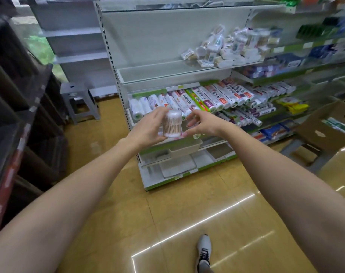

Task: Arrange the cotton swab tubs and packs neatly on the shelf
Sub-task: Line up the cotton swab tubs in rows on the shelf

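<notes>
Nearest, a white sneaker (pixel 204 251) on glossy yellow floor tiles, then two bare forearms stretched toward the shelving. Between the hands, a clear round tub (pixel 172 124) of cotton swabs, upright, held in the air in front of the rolls of plastic bags (pixel 197 100) on a lower shelf. Left hand (pixel 148 126) curled round the tub's left side, thumb and fingers wrapped on the wall. Right hand (pixel 202 123) just beside the tub on its right, fingers loosely bent and fingertips at or near the wall; actual contact hard to tell through the blur. Probably light and rigid, that tub, with a smooth plastic wall likely to slip under a loose hold and a lid that may pop if squeezed; best taken round the middle of the wall or steadied under the base, never by the lid alone. Up and to the right, a jumbled heap of swab tubs and packs (pixel 226 49) at the right end of the grey shelf (pixel 157 71), some tubs upright, several packs lying flat or tilted; left part of that shelf bare. Below, an open white bin (pixel 185 149) jutting from a low shelf, contents not visible.
</notes>
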Tool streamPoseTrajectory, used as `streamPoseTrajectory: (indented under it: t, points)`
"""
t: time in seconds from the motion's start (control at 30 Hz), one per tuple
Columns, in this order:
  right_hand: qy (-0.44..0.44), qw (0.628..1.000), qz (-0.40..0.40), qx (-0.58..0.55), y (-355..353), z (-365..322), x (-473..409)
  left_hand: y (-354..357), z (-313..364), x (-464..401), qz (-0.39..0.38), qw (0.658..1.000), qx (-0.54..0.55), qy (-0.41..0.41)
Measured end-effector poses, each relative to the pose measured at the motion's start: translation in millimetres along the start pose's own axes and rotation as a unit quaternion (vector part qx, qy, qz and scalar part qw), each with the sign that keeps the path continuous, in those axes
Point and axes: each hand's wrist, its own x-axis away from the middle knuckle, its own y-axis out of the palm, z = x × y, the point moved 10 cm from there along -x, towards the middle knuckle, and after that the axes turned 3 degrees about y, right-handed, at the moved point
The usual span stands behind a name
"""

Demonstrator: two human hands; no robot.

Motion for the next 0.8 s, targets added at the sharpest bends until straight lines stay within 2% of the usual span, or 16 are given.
streamPoseTrajectory:
  t: [0.27, 0.53, 0.67, 0.8]
  points:
    - [-0.034, 0.996, -0.038, -0.076, -63, 21, -72, 36, -9, -97, -0.017, 0.999, -0.038, -0.018]
    - [-0.064, 0.985, -0.039, -0.154, -123, 50, -142, 60, -22, -175, 0.000, 0.997, -0.055, -0.048]
    - [-0.074, 0.977, -0.048, -0.195, -137, 50, -165, 64, -34, -194, 0.019, 0.995, -0.038, -0.095]
    - [-0.098, 0.975, -0.019, -0.196, -155, 48, -188, 67, -62, -209, 0.031, 0.986, 0.010, -0.161]
